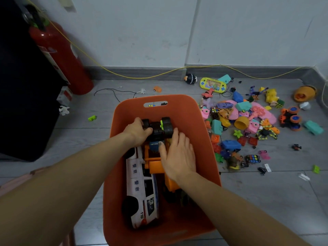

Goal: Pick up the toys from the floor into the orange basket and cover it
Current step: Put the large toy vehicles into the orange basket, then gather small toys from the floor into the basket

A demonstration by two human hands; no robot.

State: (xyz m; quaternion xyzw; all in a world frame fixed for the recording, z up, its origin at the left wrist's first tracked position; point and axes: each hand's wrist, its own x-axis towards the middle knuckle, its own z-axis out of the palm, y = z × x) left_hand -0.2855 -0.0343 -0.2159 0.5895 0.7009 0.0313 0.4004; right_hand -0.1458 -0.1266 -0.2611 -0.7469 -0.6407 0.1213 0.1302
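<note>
Inside orange basket [193, 110], left hand [136, 131] grips black truck [158, 128]

You've got grey plank floor [159, 86], scuffed white wall [142, 32] at 12 o'clock, red fire extinguisher [60, 55] around 10.

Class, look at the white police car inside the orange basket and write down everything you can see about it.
The white police car looks like hard plastic, long-bodied, with black wheels, dark windows, blue characters on its roof and side, and "110" near one end. It lies tipped on its side along the left inner wall of the orange basket, lengthwise toward the viewer. An orange toy truck presses against its right side. Neither hand touches it; the left forearm passes above its far end.
</note>
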